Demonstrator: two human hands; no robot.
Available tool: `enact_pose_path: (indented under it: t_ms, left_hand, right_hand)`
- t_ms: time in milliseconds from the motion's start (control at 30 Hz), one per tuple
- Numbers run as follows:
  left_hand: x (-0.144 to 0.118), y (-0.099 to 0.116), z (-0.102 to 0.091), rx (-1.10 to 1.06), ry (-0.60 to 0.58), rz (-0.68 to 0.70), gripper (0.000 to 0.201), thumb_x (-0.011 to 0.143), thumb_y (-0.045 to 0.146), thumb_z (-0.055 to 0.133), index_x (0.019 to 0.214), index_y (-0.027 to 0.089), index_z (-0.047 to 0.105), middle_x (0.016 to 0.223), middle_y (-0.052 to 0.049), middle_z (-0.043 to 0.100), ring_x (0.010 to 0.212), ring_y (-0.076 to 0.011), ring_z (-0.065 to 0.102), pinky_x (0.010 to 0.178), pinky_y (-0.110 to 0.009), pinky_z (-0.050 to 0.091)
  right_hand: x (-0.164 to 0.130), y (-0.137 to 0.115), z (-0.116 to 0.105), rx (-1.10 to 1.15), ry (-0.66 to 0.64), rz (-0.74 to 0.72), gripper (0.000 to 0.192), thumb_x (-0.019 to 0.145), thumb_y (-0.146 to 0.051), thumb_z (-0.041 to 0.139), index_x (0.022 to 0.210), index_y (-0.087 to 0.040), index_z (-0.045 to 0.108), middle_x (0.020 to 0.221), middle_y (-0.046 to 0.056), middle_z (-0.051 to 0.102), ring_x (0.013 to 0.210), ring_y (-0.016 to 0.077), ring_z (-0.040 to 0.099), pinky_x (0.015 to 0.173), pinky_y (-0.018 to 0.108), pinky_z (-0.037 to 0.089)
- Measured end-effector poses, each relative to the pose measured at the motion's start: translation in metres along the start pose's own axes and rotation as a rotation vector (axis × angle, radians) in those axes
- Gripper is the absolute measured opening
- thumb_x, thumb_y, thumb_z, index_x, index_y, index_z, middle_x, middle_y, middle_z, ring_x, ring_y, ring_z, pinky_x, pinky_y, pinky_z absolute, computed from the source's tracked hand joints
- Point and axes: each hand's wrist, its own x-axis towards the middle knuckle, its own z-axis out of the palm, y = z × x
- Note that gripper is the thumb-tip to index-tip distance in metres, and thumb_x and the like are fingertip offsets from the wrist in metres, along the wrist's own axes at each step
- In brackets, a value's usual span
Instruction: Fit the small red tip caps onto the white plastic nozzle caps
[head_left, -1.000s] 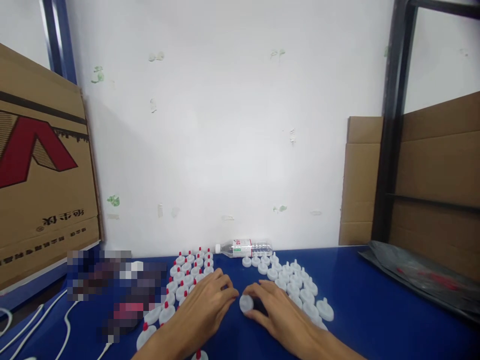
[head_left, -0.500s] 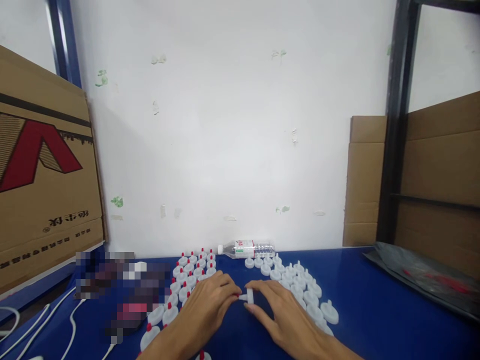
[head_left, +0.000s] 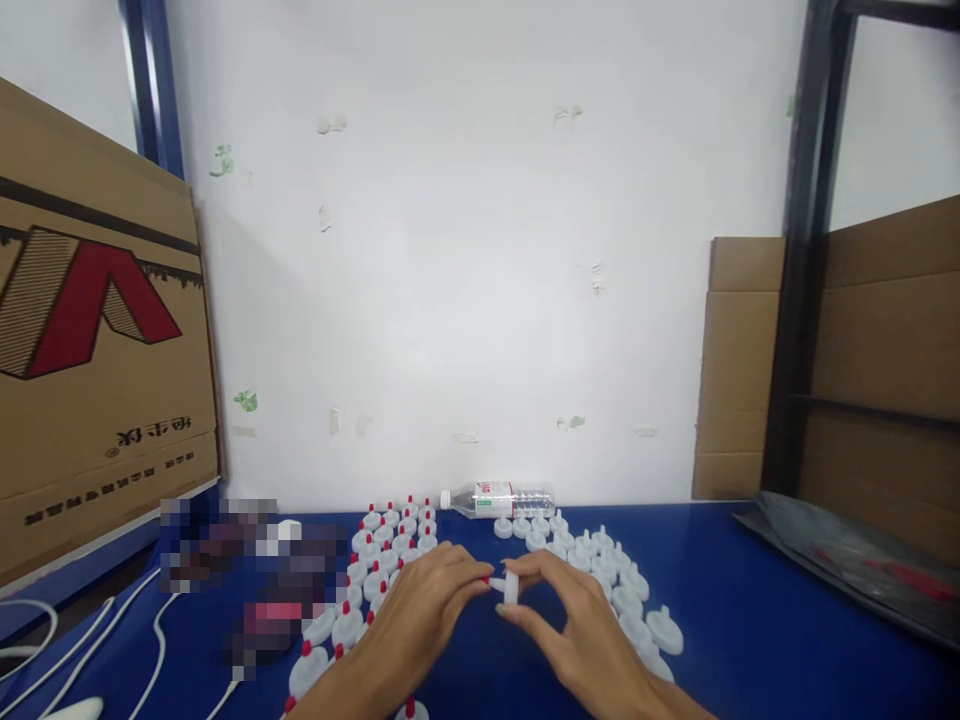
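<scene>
At a blue worktable (head_left: 750, 600) set against a white wall (head_left: 465, 280), a person's 2 bare hands meet over a single white cap (head_left: 511, 587): the right hand (head_left: 577, 625) pinches the cap on edge between thumb and fingers, held just above the table between the two groups of parts, while the left hand (head_left: 424, 610) brings a small red tip (head_left: 486, 579), nipped at its fingertips, against the cap's nozzle. Whether the tip is already seated cannot be told at this size. To the left stand rows of white caps with red tips (head_left: 386, 545); to the right lie plain white caps (head_left: 615, 585) with bare nozzles. A clear water bottle (head_left: 499, 499) lies on its side at the wall behind them, white cables (head_left: 135, 650) trail off the near left corner, a printed cardboard box (head_left: 90, 350) leans at left, flat cardboard (head_left: 739, 370) stands at right beside a dark frame post (head_left: 802, 250), and a black plastic sheet (head_left: 855, 560) lies on the table's right end. Done well, the joining likely calls for the cap to be kept steady with its nozzle pointing straight at the left fingers, the tip lined up squarely and pressed on along the nozzle's axis rather than at a slant, with a light grip so the small piece does not flick away among the rows.
</scene>
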Motion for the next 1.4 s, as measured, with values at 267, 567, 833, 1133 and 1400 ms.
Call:
enact_pose_path:
  t_ms: [267, 567, 833, 1133, 1400]
  left_hand:
    - [-0.007, -0.006, 0.011, -0.044, -0.035, 0.06, 0.026, 0.103, 0.015, 0.042, 0.091, 0.021, 0.065, 0.086, -0.001, 0.066, 0.082, -0.0172, 0.059, 0.073, -0.027, 0.04]
    - [-0.008, 0.005, 0.007, -0.205, -0.075, -0.051, 0.034, 0.105, 0.024, 0.039, 0.082, 0.02, 0.065, 0.075, 0.001, 0.07, 0.076, -0.0153, 0.063, 0.076, -0.026, 0.041]
    - [0.006, 0.009, -0.018, -0.271, -0.03, -0.164, 0.023, 0.099, 0.03, 0.054, 0.096, 0.024, 0.076, 0.09, 0.002, 0.076, 0.08, -0.0155, 0.065, 0.074, -0.024, 0.043]
    - [0.002, -0.005, -0.067, 0.048, -0.22, -0.227, 0.015, 0.088, 0.03, 0.062, 0.084, 0.022, 0.075, 0.092, -0.003, 0.073, 0.093, -0.0218, 0.063, 0.082, -0.03, 0.045]
    - [-0.008, 0.0, -0.065, 0.062, -0.47, -0.304, 0.006, 0.074, 0.023, 0.073, 0.079, 0.022, 0.074, 0.095, -0.004, 0.073, 0.087, -0.0216, 0.065, 0.07, -0.027, 0.047]
  right_hand:
    - [-0.005, 0.005, 0.002, 0.016, -0.016, -0.062, 0.019, 0.095, -0.03, 0.065, 0.114, -0.024, 0.066, 0.107, 0.005, 0.071, 0.102, 0.0232, 0.068, 0.093, 0.035, 0.052]
    - [-0.01, 0.007, 0.001, 0.021, -0.033, -0.167, 0.022, 0.098, -0.023, 0.058, 0.119, -0.025, 0.062, 0.113, 0.006, 0.071, 0.107, 0.0221, 0.068, 0.095, 0.033, 0.053]
    - [0.0, 0.005, -0.001, -0.149, -0.03, -0.217, 0.029, 0.101, -0.03, 0.057, 0.13, -0.027, 0.057, 0.128, 0.007, 0.069, 0.119, 0.0243, 0.065, 0.106, 0.04, 0.05]
    - [0.0, 0.001, -0.005, -0.351, -0.069, -0.288, 0.036, 0.103, -0.019, 0.047, 0.137, -0.028, 0.052, 0.13, 0.007, 0.068, 0.123, 0.0228, 0.062, 0.117, 0.049, 0.038]
    - [-0.001, -0.005, 0.0, -0.329, -0.122, -0.344, 0.031, 0.098, -0.011, 0.045, 0.121, -0.026, 0.059, 0.119, 0.007, 0.071, 0.118, 0.0228, 0.065, 0.114, 0.05, 0.039]
